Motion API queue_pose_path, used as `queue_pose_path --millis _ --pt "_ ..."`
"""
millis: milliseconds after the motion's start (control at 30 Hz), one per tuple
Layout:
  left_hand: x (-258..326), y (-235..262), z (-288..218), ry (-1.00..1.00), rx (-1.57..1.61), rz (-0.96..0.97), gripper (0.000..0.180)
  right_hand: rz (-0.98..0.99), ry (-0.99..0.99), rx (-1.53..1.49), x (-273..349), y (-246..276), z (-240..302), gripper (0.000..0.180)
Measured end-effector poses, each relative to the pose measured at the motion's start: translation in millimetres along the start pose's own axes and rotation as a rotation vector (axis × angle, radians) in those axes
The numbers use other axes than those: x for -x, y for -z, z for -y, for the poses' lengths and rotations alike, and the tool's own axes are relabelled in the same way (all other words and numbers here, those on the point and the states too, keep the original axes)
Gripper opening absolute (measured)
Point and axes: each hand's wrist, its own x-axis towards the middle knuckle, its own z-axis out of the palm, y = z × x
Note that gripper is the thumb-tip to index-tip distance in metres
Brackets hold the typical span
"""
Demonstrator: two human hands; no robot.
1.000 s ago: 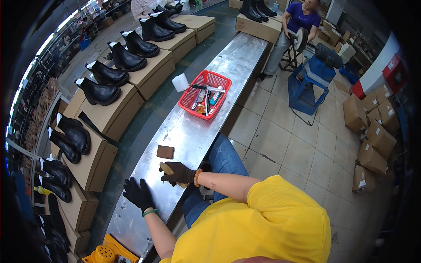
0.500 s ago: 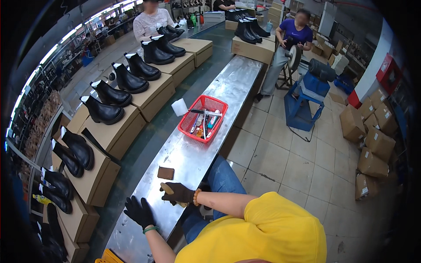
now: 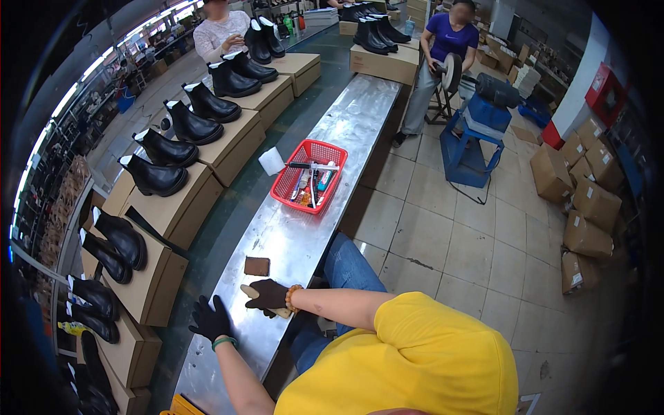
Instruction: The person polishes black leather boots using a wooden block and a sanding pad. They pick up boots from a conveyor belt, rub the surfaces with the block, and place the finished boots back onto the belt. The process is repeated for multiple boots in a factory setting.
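Right hand [image 3: 268, 296] clamped around a tan piece [image 3: 249, 292], left hand [image 3: 211, 319] spread on the metal tabletop [image 3: 294, 238].
The tan piece sticks out at both sides of the dark glove near the tabletop's edge; whether it touches the metal cannot be told. The left hand lies palm down, fingers apart. Just beyond the right hand lies a brown block [image 3: 256, 266]; farther along, a red basket [image 3: 298, 203] holds small tools. Black boots [image 3: 153, 176] stand on cardboard boxes [image 3: 188, 209] to the left.
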Motion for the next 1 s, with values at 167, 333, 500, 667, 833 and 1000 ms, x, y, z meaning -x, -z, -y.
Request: queue_pose_path --millis 167,333,500,667,833,1000 --pt "-23 -16 23 -0.085 0.065 -0.146 0.046 -0.099 0.031 -0.135 16 -8 11 0.033" --pt "-29 -27 27 -0.098 0.055 -0.222 0.045 -0.093 0.033 -0.128 15 -7 7 0.035" --pt "-23 -22 23 -0.031 -0.032 -0.226 0.047 -0.067 0.031 -0.098 16 -8 7 0.035" --pt "-23 -29 29 -0.022 -0.039 -0.276 0.047 -0.096 0.09 -0.114 14 -13 3 0.035" --pt "-20 -16 24 -0.004 0.032 -0.189 0.044 -0.077 0.077 -0.125 14 -13 2 0.035" --pt "-19 -16 30 0.035 0.053 -0.199 0.042 -0.04 0.044 -0.13 16 -14 6 0.036"
